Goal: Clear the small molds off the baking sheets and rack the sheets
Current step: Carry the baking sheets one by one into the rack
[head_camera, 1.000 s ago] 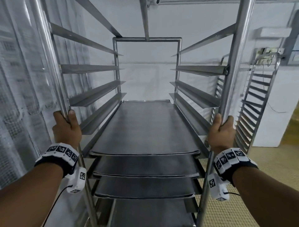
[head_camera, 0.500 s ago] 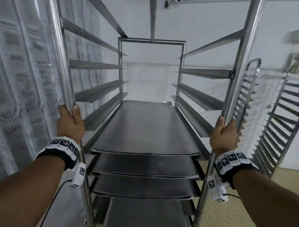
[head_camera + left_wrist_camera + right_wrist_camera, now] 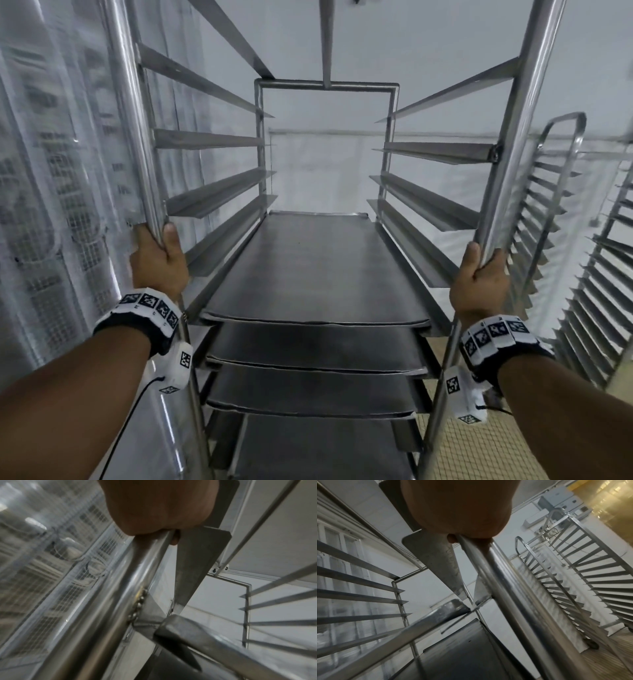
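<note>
A tall steel tray rack (image 3: 327, 84) stands right in front of me. Several dark, bare baking sheets (image 3: 315, 270) lie stacked on its lower runners; the upper runners hold nothing. My left hand (image 3: 158, 255) grips the rack's front left post (image 3: 132, 116). My right hand (image 3: 481, 274) grips the front right post (image 3: 510, 147). In the left wrist view my left hand (image 3: 159, 507) wraps the shiny post (image 3: 109, 601). The right wrist view shows my right hand (image 3: 460, 507) around its post (image 3: 510, 588) above a sheet (image 3: 462, 649). No small molds are in sight.
A clear plastic strip curtain (image 3: 51, 205) hangs close on the left, with wire mesh behind it. Two more tray racks (image 3: 561, 240) without sheets stand at the right, by a white wall. A yellowish tiled floor (image 3: 479, 455) shows at the lower right.
The rack, held in both hands, has swung and rolled: the neighbouring racks at the right have slid further into view and the plastic curtain has come nearer. My grip on both posts is unchanged.
</note>
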